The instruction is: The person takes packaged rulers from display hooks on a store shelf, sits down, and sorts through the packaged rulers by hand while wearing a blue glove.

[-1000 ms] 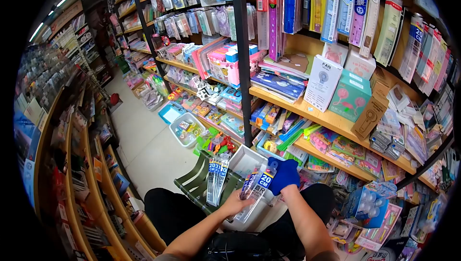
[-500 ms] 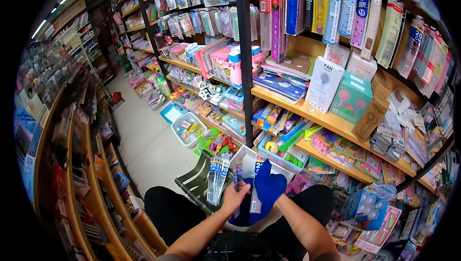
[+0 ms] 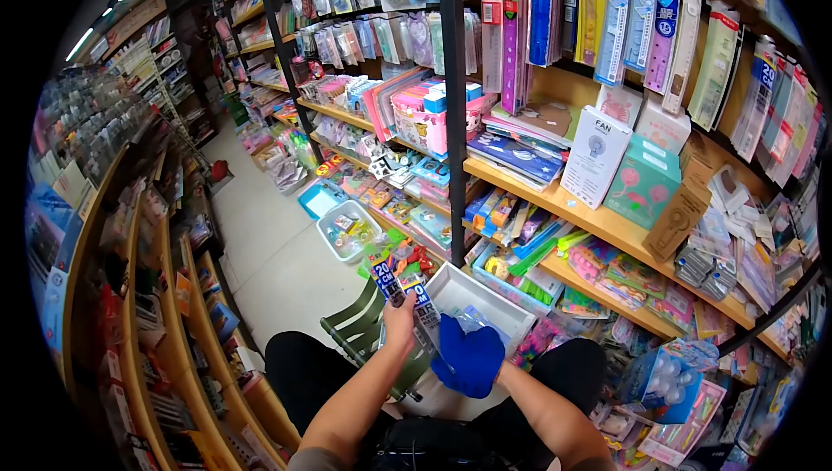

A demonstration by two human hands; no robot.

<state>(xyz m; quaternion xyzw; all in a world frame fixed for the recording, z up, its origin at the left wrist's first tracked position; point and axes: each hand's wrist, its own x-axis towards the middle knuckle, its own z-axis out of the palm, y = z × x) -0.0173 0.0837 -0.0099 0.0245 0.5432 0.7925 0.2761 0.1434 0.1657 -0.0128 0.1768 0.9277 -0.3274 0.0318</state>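
My left hand (image 3: 399,325) is closed around narrow clear packs that look like rulers. One ruler pack (image 3: 382,275) with a blue "20 CM" label leans up and left, and another ruler pack (image 3: 421,308) slants across to the right. My right hand is covered by a blue cloth (image 3: 469,355) that sits on it like a mitt, so its fingers are hidden. The cloth touches or nearly touches the lower ends of the packs. Just beyond stands a white tray (image 3: 511,317) with clear plastic packaging (image 3: 471,318) in it.
A dark green slatted plastic stool (image 3: 351,319) stands left of the tray. Stocked shelves (image 3: 572,202) rise ahead and right, with a fan box (image 3: 596,156). A white bin (image 3: 348,232) of small items sits on the floor (image 3: 251,220). Tiered wooden racks (image 3: 178,332) line the left.
My left hand has moved up and left, now holding ruler packs that were on the stool. The blue cloth moved down and left, off the single pack it was against. The view shifted slightly.
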